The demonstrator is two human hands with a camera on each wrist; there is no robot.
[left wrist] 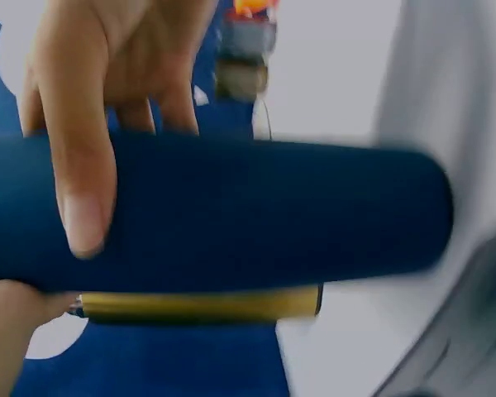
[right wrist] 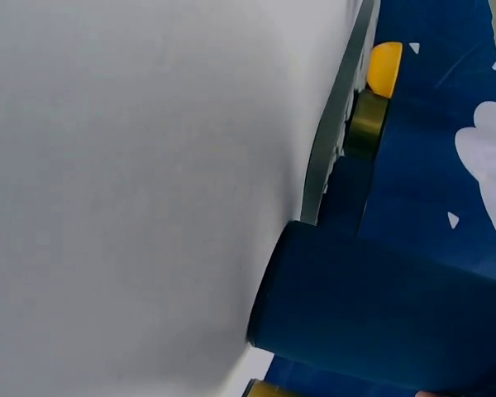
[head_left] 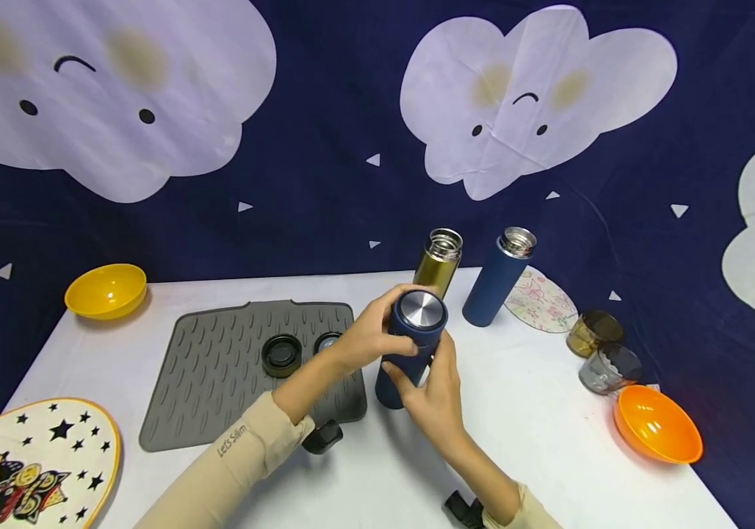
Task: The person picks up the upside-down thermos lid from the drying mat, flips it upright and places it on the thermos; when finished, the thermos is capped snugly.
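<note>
A dark blue vacuum flask (head_left: 417, 334) with a silver-topped lid is held between both hands over the white table. My left hand (head_left: 377, 330) grips it around the upper part near the lid. Lower down, my right hand (head_left: 433, 397) holds the body, its thumb lying across the front; the left wrist view shows that thumb on the flask (left wrist: 256, 215). Behind the hands stand a gold flask (head_left: 439, 264) and a second blue flask (head_left: 499, 275), both without lids. A dark lid (head_left: 281, 355) and another lid (head_left: 327, 342), partly hidden by my left arm, lie on the grey mat (head_left: 212, 382).
On the left are a yellow bowl (head_left: 106, 292) and a star-patterned plate (head_left: 89, 441). To the right are a floral mat (head_left: 541, 301), an amber glass (head_left: 594, 332), a grey glass (head_left: 610, 369) and an orange bowl (head_left: 658, 425). A cloud-print curtain (head_left: 324, 147) hangs behind the table.
</note>
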